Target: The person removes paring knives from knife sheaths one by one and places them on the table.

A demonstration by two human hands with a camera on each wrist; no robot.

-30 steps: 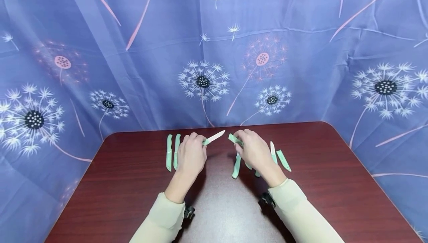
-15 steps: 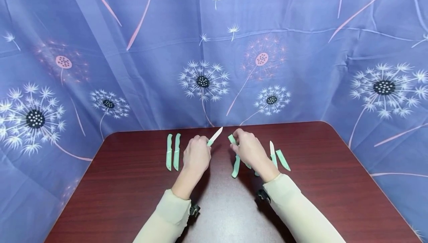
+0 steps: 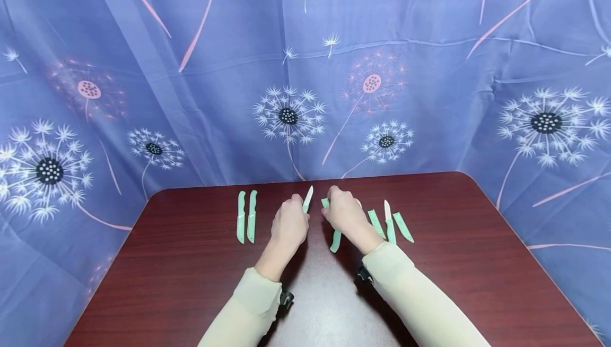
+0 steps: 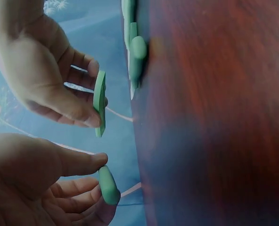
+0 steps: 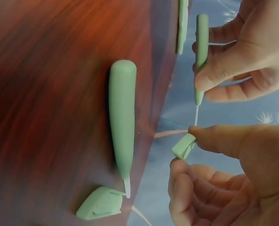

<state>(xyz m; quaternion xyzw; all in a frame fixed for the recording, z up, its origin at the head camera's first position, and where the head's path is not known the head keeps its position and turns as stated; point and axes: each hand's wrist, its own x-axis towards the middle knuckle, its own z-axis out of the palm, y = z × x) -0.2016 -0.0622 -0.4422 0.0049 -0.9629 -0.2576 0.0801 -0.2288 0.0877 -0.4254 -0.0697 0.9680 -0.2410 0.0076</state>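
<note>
My left hand (image 3: 290, 222) grips a small knife by its mint-green handle (image 5: 201, 52), thumb against fingers. Its white blade (image 3: 308, 198) points up and away toward the back of the table. Close by on the right, my right hand (image 3: 347, 213) pinches a mint-green blade sheath (image 5: 183, 147) between thumb and fingertips. In the right wrist view the blade's tip end lies right by the sheath, partly hidden by the thumb. Both things are held above the table. Beneath my right hand lies another green-handled knife (image 3: 336, 241), its blade mostly covered by the hand.
Two sheathed green knives (image 3: 251, 217) lie side by side on the left of the dark red table (image 3: 191, 283). To the right are a loose sheath (image 3: 376, 223), a bare knife (image 3: 390, 225) and another sheath (image 3: 403, 227). A blue dandelion-print cloth (image 3: 215, 124) hangs behind.
My left hand has moved right with the knife, and its blade has turned more upright. My right hand has shifted slightly left with the sheath, uncovering more of the loose sheath and knife.
</note>
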